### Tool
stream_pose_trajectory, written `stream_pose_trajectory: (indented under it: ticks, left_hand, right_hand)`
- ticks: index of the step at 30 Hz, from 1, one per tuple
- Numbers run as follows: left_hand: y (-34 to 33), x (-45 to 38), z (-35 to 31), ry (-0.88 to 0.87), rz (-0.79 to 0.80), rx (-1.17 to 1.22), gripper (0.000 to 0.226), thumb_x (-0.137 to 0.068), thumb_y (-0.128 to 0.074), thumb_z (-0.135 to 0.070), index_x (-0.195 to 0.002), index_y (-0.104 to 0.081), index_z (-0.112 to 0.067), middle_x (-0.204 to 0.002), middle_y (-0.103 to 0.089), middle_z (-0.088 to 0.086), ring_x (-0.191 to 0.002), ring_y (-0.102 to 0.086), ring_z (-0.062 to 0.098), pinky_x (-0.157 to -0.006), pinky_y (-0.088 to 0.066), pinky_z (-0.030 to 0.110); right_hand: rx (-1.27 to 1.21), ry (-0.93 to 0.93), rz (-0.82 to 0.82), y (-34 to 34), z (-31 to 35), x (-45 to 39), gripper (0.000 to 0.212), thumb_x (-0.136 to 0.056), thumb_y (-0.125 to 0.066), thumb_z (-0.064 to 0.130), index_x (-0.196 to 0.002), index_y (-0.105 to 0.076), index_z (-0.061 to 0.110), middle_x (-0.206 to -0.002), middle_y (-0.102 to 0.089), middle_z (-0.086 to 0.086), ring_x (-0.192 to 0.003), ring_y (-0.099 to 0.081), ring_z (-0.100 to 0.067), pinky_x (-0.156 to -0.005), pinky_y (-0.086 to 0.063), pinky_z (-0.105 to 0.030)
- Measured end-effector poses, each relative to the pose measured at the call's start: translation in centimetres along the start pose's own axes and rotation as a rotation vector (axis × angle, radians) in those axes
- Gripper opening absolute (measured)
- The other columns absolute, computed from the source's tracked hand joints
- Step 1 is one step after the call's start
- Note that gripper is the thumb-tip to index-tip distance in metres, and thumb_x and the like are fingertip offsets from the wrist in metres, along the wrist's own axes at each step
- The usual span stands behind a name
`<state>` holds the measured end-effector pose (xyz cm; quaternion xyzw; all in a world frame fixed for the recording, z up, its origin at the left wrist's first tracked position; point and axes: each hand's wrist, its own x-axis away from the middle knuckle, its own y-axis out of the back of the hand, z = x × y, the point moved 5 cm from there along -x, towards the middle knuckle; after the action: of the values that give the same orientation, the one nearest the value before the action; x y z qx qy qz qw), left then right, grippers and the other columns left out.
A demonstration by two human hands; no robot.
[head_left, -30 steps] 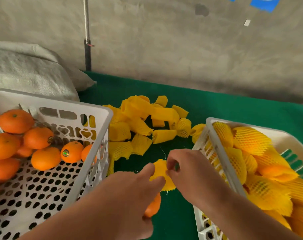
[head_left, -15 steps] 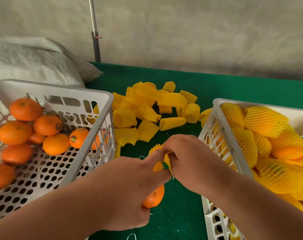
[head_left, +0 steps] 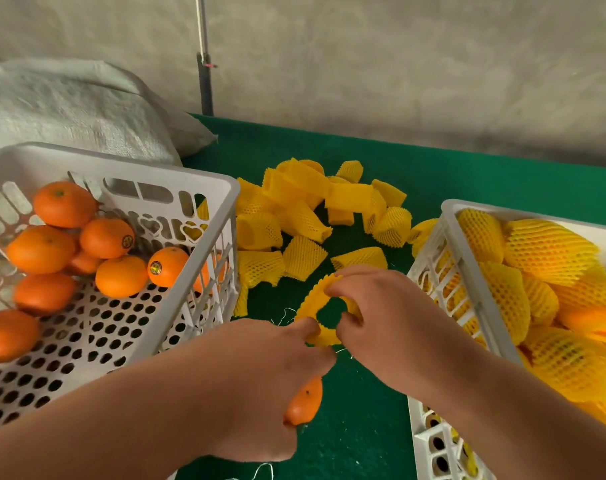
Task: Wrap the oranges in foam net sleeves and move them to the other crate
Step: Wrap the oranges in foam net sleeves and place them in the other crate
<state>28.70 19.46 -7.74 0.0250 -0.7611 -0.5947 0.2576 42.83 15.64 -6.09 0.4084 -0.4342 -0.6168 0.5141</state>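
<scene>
Left hand (head_left: 270,386): grip pinched the near rim of the foam net sleeve (head_left: 324,308) with thumb and forefinger; an orange (head_left: 305,401) was cupped under the palm.
Right hand (head_left: 381,317): grip pinched the far rim, stretching the sleeve mouth into an open ring.
Sleeve position: above the green tabletop (head_left: 363,427), between both crates.
Left crate (head_left: 204,244): bare oranges inside.
Right crate (head_left: 467,292): wrapped oranges inside.
Loose sleeves (head_left: 305,216): piled beyond the hands.
</scene>
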Motion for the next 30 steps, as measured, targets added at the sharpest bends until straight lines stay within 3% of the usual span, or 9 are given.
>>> stream_pose_trajectory:
  ticks: [4,7,9,12,16,19,21,26,30]
  left_hand:
    - [0.1,-0.4,0.9,0.004,-0.055,0.075,0.058,-0.079,-0.063,-0.064,-0.127,-0.032,-0.052,-0.124,-0.034,-0.02,-0.083,-0.05,0.007,-0.068,-0.05,0.03]
    - [0.1,-0.6,1.8,0.088,-0.077,0.266,0.06,-0.067,-0.065,-0.075,-0.118,-0.036,-0.061,-0.117,-0.038,-0.032,-0.089,-0.055,0.006,-0.069,-0.049,0.023]
    - [0.5,-0.7,2.4,0.164,-0.071,0.555,0.061,-0.06,-0.069,-0.075,-0.114,-0.046,-0.063,-0.109,-0.05,-0.038,-0.085,-0.067,0.007,-0.063,-0.053,0.019]
    - [1.8,-0.9,3.4,0.2,-0.078,1.134,0.052,-0.052,-0.079,-0.06,-0.102,-0.068,-0.051,-0.097,-0.073,-0.015,-0.074,-0.077,0.019,-0.056,-0.058,0.026]
    - [3.1,-1.0,3.9,0.225,-0.221,1.487,0.043,-0.053,-0.087,-0.047,-0.093,-0.078,-0.033,-0.098,-0.077,0.015,-0.082,-0.076,0.043,-0.055,-0.059,0.036]
    - [3.3,-1.1,4.2,0.272,-0.305,1.505,0.056,-0.06,-0.097,-0.039,-0.108,-0.075,-0.024,-0.094,-0.077,0.017,-0.079,-0.076,0.044,-0.054,-0.06,0.035]
    - [3.4,-1.0,4.3,0.283,-0.358,1.434,0.064,-0.06,-0.09,-0.05,-0.116,-0.071,-0.026,-0.092,-0.078,0.013,-0.077,-0.077,0.039,-0.056,-0.061,0.035]
    - [3.2,-0.8,3.8,0.203,-0.38,1.282,0.056,-0.064,-0.09,-0.06,-0.114,-0.071,-0.043,-0.103,-0.075,-0.009,-0.078,-0.078,0.026,-0.061,-0.063,0.036]
    - [2.6,-1.2,4.0,0.175,-0.341,1.221,0.055,-0.062,-0.09,-0.044,-0.111,-0.069,-0.05,-0.103,-0.073,-0.007,-0.083,-0.077,0.024,-0.063,-0.065,0.04]
  right_hand:
    - [-0.01,-0.09,-0.029,0.4,-1.0,0.2,0.044,-0.096,-0.064,0.02,-0.14,-0.059,0.02,-0.138,-0.055,0.007,-0.114,-0.058,-0.011,-0.092,-0.047,-0.02]
    - [-0.018,-0.118,-0.024,0.2,-1.1,0.4,0.053,-0.097,-0.065,0.021,-0.146,-0.047,0.025,-0.144,-0.041,0.008,-0.105,-0.057,-0.011,-0.081,-0.043,-0.017]
    - [-0.02,-0.092,-0.012,-0.1,-0.9,0.5,0.06,-0.095,-0.067,0.02,-0.149,-0.041,0.028,-0.144,-0.033,0.008,-0.091,-0.056,-0.01,-0.069,-0.042,-0.015]
    - [-0.03,-0.055,0.011,-0.4,-0.8,0.6,0.071,-0.095,-0.068,0.019,-0.155,-0.031,0.032,-0.146,-0.027,0.006,-0.079,-0.052,-0.006,-0.056,-0.032,-0.013]
    - [-0.094,-0.006,0.001,-0.4,-0.2,0.7,0.073,-0.095,-0.069,0.023,-0.154,-0.028,0.035,-0.15,-0.024,0.006,-0.086,-0.053,-0.007,-0.058,-0.03,-0.011]
    - [-0.143,0.035,-0.019,-0.4,0.3,0.8,0.073,-0.092,-0.071,0.022,-0.151,-0.029,0.036,-0.152,-0.018,0.01,-0.081,-0.048,-0.004,-0.056,-0.031,-0.01]
    - [-0.175,0.061,-0.04,-0.2,0.6,0.9,0.074,-0.09,-0.073,0.023,-0.148,-0.03,0.036,-0.15,-0.017,0.013,-0.075,-0.044,0.002,-0.059,-0.039,-0.005]
    - [-0.187,0.087,-0.056,-0.2,0.9,0.8,0.084,-0.087,-0.079,0.032,-0.151,-0.025,0.039,-0.152,-0.014,0.019,-0.097,-0.048,-0.002,-0.06,-0.037,-0.002]
    - [-0.171,0.089,-0.081,0.0,0.7,0.8,0.089,-0.086,-0.08,0.036,-0.152,-0.021,0.04,-0.154,-0.011,0.019,-0.099,-0.046,-0.004,-0.06,-0.034,0.0]
